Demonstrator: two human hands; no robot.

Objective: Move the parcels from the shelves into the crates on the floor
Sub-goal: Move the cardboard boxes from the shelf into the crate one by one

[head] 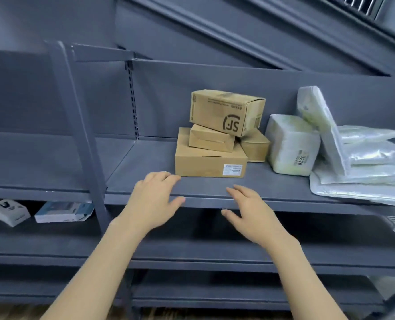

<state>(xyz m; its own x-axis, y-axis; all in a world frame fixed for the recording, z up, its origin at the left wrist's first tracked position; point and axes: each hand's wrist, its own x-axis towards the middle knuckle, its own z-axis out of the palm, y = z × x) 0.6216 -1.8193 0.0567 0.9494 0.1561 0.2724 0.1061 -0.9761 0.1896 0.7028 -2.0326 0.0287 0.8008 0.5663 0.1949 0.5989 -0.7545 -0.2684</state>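
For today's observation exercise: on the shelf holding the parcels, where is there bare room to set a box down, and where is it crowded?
Bare shelf runs from the upright post to the stacked cardboard boxes, and along the front edge before the left hand and right hand. From the boxes rightward it is crowded: wrapped white parcels and plastic mailers sit close together.

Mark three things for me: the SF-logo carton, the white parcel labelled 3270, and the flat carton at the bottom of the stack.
SF-logo carton [226,112]: head view, on its front face.
White parcel labelled 3270 [291,144]: head view, on its front face.
Flat bottom carton [205,166]: head view, on its front face.
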